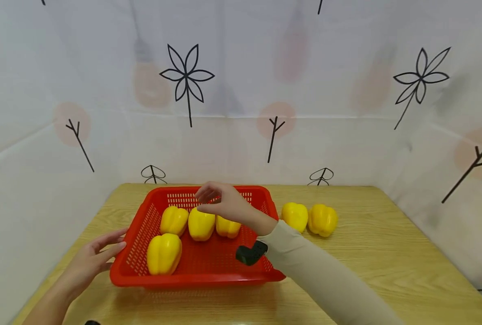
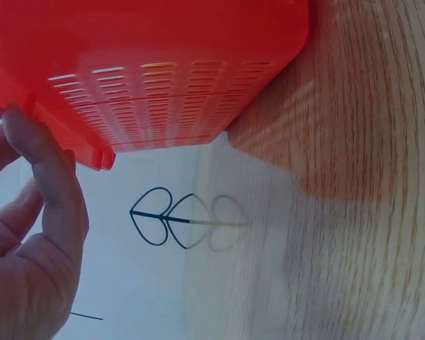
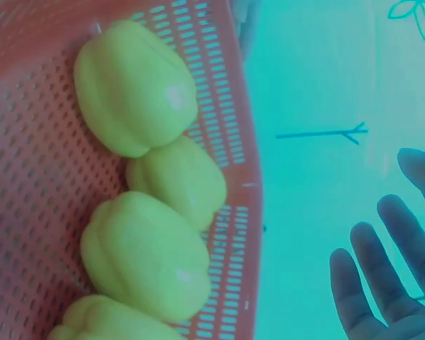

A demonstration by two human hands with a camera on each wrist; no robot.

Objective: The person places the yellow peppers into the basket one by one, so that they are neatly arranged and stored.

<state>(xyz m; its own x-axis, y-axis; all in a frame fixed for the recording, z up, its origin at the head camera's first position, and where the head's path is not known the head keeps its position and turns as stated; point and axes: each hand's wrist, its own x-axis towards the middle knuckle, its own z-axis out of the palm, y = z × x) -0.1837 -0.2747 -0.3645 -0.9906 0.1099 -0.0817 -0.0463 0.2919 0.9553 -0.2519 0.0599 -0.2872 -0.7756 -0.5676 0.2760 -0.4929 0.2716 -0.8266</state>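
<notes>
A red plastic basket [image 1: 200,279] with slotted walls stands on the table, holding several yellow bell peppers [image 1: 164,253]. At its left side my left hand [image 1: 92,258] touches the rim with loosely bent fingers; the left wrist view shows a fingertip against the basket's edge [image 2: 92,152]. My right hand [image 1: 229,205] is raised over the basket, above the back row of peppers, with nothing in its grasp. In the right wrist view its fingers [image 3: 365,262] are spread apart, away from the peppers [image 3: 145,255].
Two more yellow bell peppers, one nearer the basket [image 1: 294,215] and one farther right [image 1: 323,220], lie on the wooden table [image 1: 371,257] to the basket's right. A white patterned curtain [image 1: 232,90] surrounds the table's back and sides.
</notes>
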